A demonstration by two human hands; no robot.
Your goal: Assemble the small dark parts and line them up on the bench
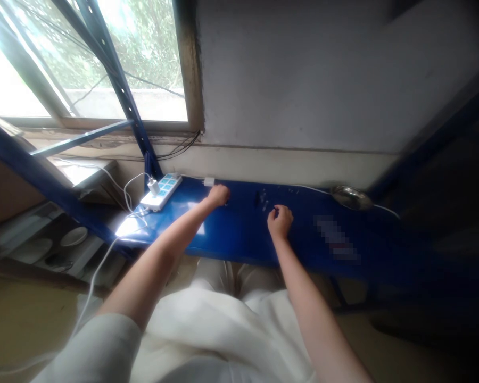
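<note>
Over the blue tabletop [235, 234], my left hand [219, 196] is closed with its knuckles up, beside a small white box [209, 181]. Whatever its fingers hold, if anything, is too small to make out. My right hand [280, 221] is curled in a pinch over the tabletop, and a dark bit shows between thumb and fingers that I cannot name. Just left of it lie several small clear pieces [264, 201], with a small dark strip [257, 198] next to them. More tiny pieces [291, 190] are scattered near the back edge.
A white power strip [162, 192] with a plugged-in charger [154, 186] sits at the table's left end. A shiny metal dish [351, 197] stands back right, by a white cable [313, 188]. A blue metal frame post [122, 88] rises at left. Blurred-out item [336, 239] lies right.
</note>
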